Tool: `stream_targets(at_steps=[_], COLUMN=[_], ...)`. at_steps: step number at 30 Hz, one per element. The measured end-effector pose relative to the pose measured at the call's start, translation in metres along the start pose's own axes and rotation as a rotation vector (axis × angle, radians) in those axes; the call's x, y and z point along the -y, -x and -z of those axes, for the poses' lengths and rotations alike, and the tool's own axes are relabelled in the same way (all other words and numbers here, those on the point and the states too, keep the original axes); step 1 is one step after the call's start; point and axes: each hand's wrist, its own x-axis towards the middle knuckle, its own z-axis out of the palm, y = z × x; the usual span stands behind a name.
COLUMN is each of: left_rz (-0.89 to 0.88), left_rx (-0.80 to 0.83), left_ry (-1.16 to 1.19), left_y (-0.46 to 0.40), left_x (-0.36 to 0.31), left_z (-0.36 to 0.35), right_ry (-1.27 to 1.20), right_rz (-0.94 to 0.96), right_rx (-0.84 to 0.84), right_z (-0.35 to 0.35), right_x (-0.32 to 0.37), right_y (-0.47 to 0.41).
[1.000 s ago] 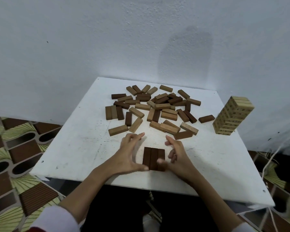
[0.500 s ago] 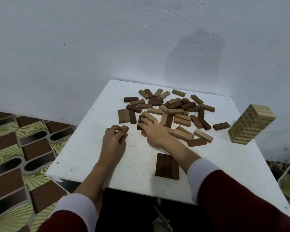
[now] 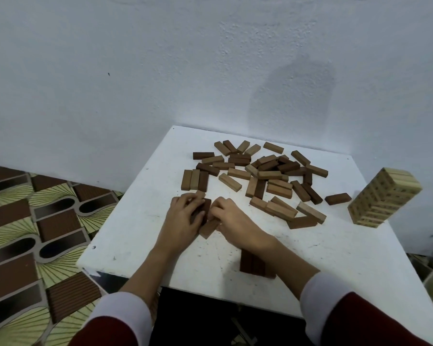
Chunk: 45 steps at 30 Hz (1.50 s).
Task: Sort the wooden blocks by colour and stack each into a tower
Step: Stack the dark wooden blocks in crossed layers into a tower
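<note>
I have a small clutch of dark brown blocks (image 3: 205, 211) gathered between my two hands near the left middle of the bench (image 3: 135, 233), with one mid-brown block (image 3: 208, 228) poking out toward me underneath them. My left hand (image 3: 185, 216) has its fingers curled over the dark blocks from the left; my right hand (image 3: 229, 216) pinches in against them from the right, fingertips meeting the wood. How many blocks sit in that grip I cannot tell, as the fingers cover most of them.

What matters for the next move is the base layer of dark blocks (image 3: 256, 264), three lying side by side with their long axes running away from me. It lies nearer to me and to the right of the hands, partly under my right forearm, so my right hand is the closer one. I judge the gathered blocks should go crosswise on that layer, long axes running left to right.

Beyond the hands, the scattered pile of mixed blocks (image 3: 265, 173) covers the middle of the bench, dark and mid-brown jumbled together. At the right edge stands the finished pale tower (image 3: 383, 198), well apart from everything else. A patterned floor (image 3: 35, 233) shows to the left.
</note>
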Motion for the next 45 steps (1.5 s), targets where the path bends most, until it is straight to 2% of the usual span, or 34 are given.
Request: stream_targets(at_steps=[4,8,10,12,15,22,27,45], left_rz=[0.008,0.001,0.078,0.105,0.043,0.055,-0.002,0.045], left_rx=[-0.033,-0.016,0.006,0.052,0.094,0.162,0.148,0.140], left_ry=[0.096,0.232,0.301,0.273,0.142,0.241,0.160,0.194], left_y=[0.000,0.002,0.003,0.003,0.003,0.004,0.003,0.004], left_x=[0.002,-0.002,-0.004,-0.003,0.000,0.001,-0.002,-0.003], left_z=[-0.001,0.002,0.003,0.003,0.002,0.006,0.006,0.008], right_ry=[0.038,-0.166,-0.234,-0.236,-0.260,-0.429,-0.527,-0.462], right_rz=[-0.081,-0.225,-0.278,-0.294,-0.315,-0.358,-0.380,-0.333], right_rx=[0.022,0.040,0.041,0.046,0.067,0.137,0.133,0.156], right_z=[0.010,0.013,0.013,0.012,0.014,0.019,0.017,0.012], right_x=[-0.005,-0.007,-0.006,-0.006,-0.007,-0.011,-0.011,-0.007], right_y=[-0.003,-0.009,-0.010,-0.011,-0.011,-0.006,-0.004,-0.008])
